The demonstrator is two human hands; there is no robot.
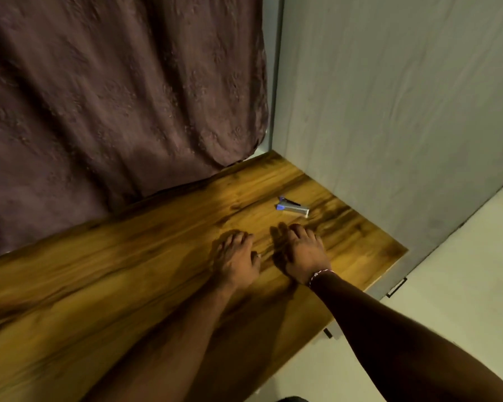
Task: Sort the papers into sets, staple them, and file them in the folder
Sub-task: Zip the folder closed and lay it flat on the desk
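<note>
**Item:** stapler (292, 206). Small, silver metal body with a blue cap at one end.

**Location:** right of centre in the frame, lying on the wooden table (99, 285), near the table's far right corner below the pale wall (389, 111). It lies just beyond the fingertips of the right hand (304, 252) and touches neither hand.

**Orientation:** long axis runs roughly left to right across the frame, dipping slightly to the right. The blue end points left, towards the curtain (114, 97); the plain metal end points right, towards the wall. Whether it sits upright or on its side is too blurred to tell.

**Handling (judged):** light, rigid and not fragile. The metal is probably smooth, so a loose pinch may slip. Best held across the middle of the body, thumb on one long side and fingers on the other, keeping off the stapling end.

**Hands:** left hand (235, 258) rests on the table, fingers loosely bent, holding nothing. The right hand lies palm down with its fingers spread flat, also empty, and has a bracelet (320, 275) at the wrist.

**Not in view:** papers and folder.
</note>
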